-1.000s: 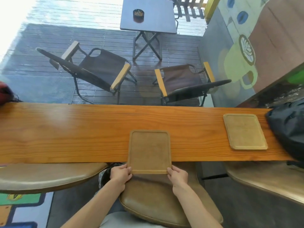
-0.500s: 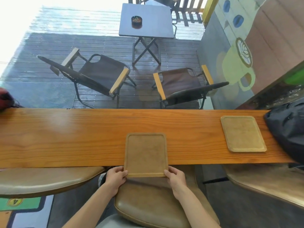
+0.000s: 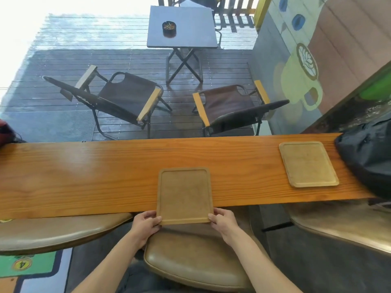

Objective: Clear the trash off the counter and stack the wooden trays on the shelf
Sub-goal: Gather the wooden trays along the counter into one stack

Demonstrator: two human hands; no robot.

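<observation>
Two trays: both wooden, both on the long wooden bench (image 3: 84, 176), well apart from each other.
Near tray (image 3: 184, 195): at 6 o'clock on the bench, long side running away from the person; its near end sticks out past the bench's front edge, over a brown padded stool (image 3: 196, 256).
Left hand (image 3: 146, 226): clamped on the near tray's near-left corner, thumb on top of the rim, fingers curled beneath.
Right hand (image 3: 222, 223): clamped on the near-right corner the same way, thumb over the rim.
Hands together or apart: apart, one at each corner, the tray's short edge between them.
Far tray (image 3: 307, 163): at 3 o'clock, lying flat and wholly on the bench, untouched, just beside a black bag (image 3: 368, 157) that sits at the bench's right end.
Bench left end: a dark red object (image 3: 5, 132) at 9 o'clock, mostly cut off by the frame edge.
Other seats: a padded stool (image 3: 59, 231) at 8 o'clock and another (image 3: 347, 227) at 4 o'clock, both tucked partly under the bench.
Beyond the bench: a wooden deck at 12 o'clock with two folding chairs and a small dark folding table (image 3: 183, 26) carrying a round black ashtray (image 3: 169, 28).
Right wall: a painted mural of a green cup (image 3: 296, 81) at 2 o'clock.
</observation>
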